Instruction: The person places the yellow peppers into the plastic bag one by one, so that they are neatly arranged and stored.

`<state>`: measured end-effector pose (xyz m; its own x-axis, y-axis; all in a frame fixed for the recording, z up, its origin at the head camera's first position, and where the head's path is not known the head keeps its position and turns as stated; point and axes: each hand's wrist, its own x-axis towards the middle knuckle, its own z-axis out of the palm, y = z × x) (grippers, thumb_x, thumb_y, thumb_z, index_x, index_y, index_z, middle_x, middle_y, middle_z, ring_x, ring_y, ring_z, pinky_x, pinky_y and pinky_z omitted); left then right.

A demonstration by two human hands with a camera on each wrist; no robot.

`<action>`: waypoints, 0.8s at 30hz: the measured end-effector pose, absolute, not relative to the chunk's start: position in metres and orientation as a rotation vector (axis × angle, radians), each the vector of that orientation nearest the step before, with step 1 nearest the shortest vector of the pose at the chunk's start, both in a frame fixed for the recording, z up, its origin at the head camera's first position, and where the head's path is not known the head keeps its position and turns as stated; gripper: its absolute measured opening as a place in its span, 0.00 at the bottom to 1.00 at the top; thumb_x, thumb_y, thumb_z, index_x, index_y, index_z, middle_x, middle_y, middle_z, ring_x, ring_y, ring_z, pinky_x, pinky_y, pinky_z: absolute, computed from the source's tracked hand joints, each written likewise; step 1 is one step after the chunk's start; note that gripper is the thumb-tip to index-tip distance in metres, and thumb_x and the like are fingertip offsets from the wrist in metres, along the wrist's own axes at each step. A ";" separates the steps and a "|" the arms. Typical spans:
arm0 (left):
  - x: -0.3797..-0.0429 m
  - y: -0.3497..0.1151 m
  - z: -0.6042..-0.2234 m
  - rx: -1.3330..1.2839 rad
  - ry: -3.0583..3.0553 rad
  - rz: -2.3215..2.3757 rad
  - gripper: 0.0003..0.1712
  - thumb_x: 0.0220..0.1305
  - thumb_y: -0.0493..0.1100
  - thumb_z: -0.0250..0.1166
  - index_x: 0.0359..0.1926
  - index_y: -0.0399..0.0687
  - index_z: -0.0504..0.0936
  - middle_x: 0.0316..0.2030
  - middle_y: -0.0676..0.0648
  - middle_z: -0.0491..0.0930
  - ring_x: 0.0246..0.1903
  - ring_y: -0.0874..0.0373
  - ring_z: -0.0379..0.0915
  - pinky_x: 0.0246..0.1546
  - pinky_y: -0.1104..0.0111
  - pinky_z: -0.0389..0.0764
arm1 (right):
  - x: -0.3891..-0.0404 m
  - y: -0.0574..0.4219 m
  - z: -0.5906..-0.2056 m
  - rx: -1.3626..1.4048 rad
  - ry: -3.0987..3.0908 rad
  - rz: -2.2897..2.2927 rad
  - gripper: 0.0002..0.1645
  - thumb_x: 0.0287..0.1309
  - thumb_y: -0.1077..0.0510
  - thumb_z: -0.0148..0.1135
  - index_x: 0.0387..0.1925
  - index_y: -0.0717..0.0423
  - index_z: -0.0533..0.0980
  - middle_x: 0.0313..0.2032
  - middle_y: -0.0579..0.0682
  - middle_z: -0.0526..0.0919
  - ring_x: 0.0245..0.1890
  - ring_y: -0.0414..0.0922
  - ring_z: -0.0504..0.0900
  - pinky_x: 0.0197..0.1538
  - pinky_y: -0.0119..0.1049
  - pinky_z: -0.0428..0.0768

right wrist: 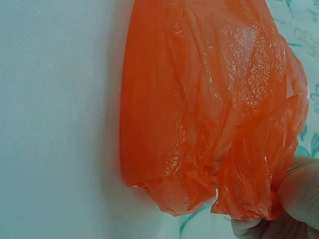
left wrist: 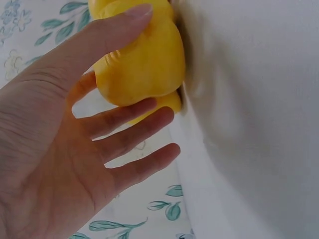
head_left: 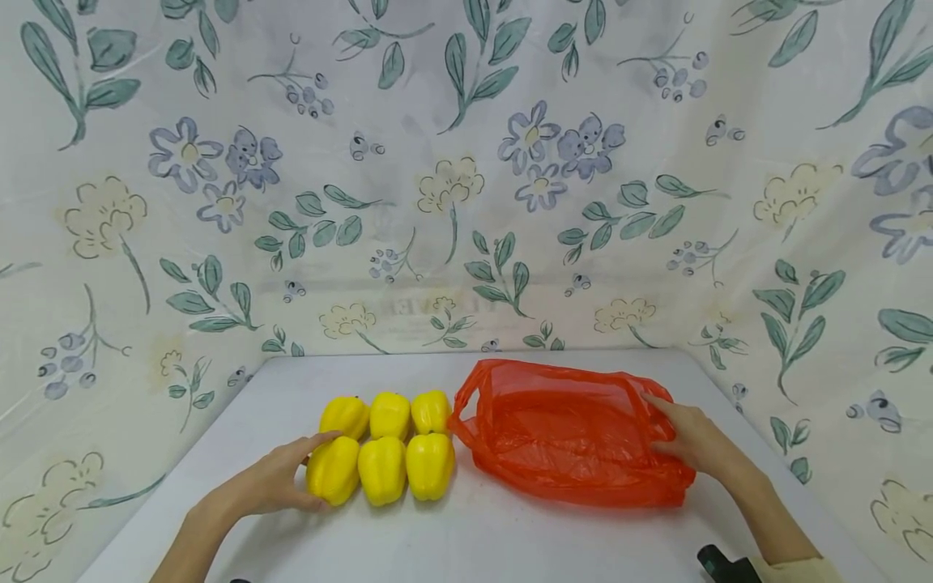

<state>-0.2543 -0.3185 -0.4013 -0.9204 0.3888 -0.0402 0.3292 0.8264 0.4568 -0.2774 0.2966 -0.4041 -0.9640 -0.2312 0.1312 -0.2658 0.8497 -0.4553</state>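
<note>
Several yellow bell peppers (head_left: 382, 471) stand in two rows on the white table. My left hand (head_left: 273, 478) is at the front-left pepper (head_left: 334, 471), its thumb on the near side and index finger on the far side. In the left wrist view, that hand (left wrist: 99, 129) has its thumb lying across the yellow pepper (left wrist: 149, 64), while the other fingers spread loosely. Right of the peppers lies a red plastic bag (head_left: 561, 429), its mouth toward them. My right hand (head_left: 688, 437) grips the bag's right end; the right wrist view shows the bunched red plastic (right wrist: 199, 109) pinched by the thumb (right wrist: 301, 191).
The white tabletop (head_left: 481, 542) reaches back to a floral-patterned cloth (head_left: 466, 243) hanging behind and at both sides. A dark object (head_left: 725, 564) shows by the right forearm at the bottom edge. One bag handle loop (head_left: 466, 405) lies against the back-right pepper.
</note>
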 end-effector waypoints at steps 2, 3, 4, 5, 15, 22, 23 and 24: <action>-0.253 -0.319 -0.399 0.542 2.889 0.676 0.55 0.42 0.59 0.79 0.70 0.51 0.64 0.63 0.37 0.72 0.53 0.46 0.73 0.54 0.44 0.77 | -0.278 0.297 -0.404 0.399 -2.955 0.752 0.47 0.50 0.64 0.72 0.70 0.65 0.61 0.54 0.70 0.77 0.49 0.62 0.78 0.41 0.46 0.87; -0.252 -0.319 -0.397 0.535 2.895 0.674 0.55 0.42 0.59 0.79 0.70 0.51 0.64 0.63 0.38 0.72 0.52 0.47 0.72 0.53 0.45 0.77 | -0.278 0.297 -0.404 0.399 -2.955 0.754 0.47 0.50 0.64 0.72 0.70 0.64 0.61 0.54 0.70 0.77 0.49 0.62 0.78 0.41 0.46 0.87; -0.251 -0.319 -0.396 0.526 2.903 0.669 0.55 0.42 0.59 0.79 0.70 0.51 0.64 0.63 0.38 0.72 0.53 0.47 0.72 0.54 0.45 0.77 | -0.278 0.297 -0.404 0.397 -2.957 0.755 0.47 0.50 0.64 0.72 0.70 0.64 0.61 0.54 0.70 0.77 0.49 0.62 0.78 0.41 0.46 0.87; -0.250 -0.319 -0.394 0.514 2.908 0.668 0.55 0.42 0.60 0.79 0.70 0.52 0.64 0.64 0.38 0.72 0.53 0.48 0.72 0.54 0.46 0.77 | -0.278 0.297 -0.404 0.394 -2.959 0.755 0.47 0.50 0.64 0.72 0.70 0.64 0.61 0.54 0.70 0.77 0.49 0.62 0.78 0.41 0.45 0.87; -0.250 -0.320 -0.376 0.610 2.969 0.717 0.56 0.46 0.59 0.77 0.72 0.48 0.61 0.67 0.37 0.68 0.56 0.42 0.71 0.51 0.45 0.80 | -0.278 0.299 -0.402 0.366 -2.969 0.740 0.46 0.50 0.63 0.72 0.69 0.67 0.61 0.53 0.70 0.77 0.49 0.62 0.78 0.42 0.48 0.87; -0.256 -0.308 -0.371 0.684 3.004 0.768 0.55 0.47 0.59 0.77 0.73 0.51 0.61 0.67 0.43 0.69 0.56 0.48 0.72 0.52 0.48 0.81 | -0.278 0.299 -0.403 0.372 -2.959 0.737 0.46 0.50 0.63 0.72 0.68 0.67 0.62 0.53 0.70 0.78 0.48 0.62 0.78 0.42 0.48 0.86; -0.257 -0.305 -0.369 0.701 3.014 0.761 0.55 0.47 0.59 0.77 0.73 0.51 0.61 0.66 0.45 0.70 0.55 0.49 0.72 0.51 0.49 0.81 | -0.278 0.299 -0.403 0.373 -2.956 0.735 0.46 0.50 0.63 0.72 0.68 0.67 0.62 0.52 0.70 0.78 0.48 0.61 0.78 0.42 0.47 0.87; -0.257 -0.302 -0.368 0.713 3.023 0.755 0.55 0.47 0.60 0.77 0.73 0.53 0.61 0.66 0.46 0.71 0.55 0.51 0.72 0.51 0.51 0.82 | -0.278 0.299 -0.403 0.375 -2.955 0.735 0.46 0.50 0.63 0.72 0.69 0.67 0.62 0.52 0.70 0.78 0.47 0.61 0.78 0.42 0.47 0.87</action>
<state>-0.2575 -0.3023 -0.3678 -0.8992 0.4083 0.1573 0.4343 0.7892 0.4342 -0.2778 0.2988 -0.4033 -0.9674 -0.2178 0.1291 -0.2529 0.8554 -0.4519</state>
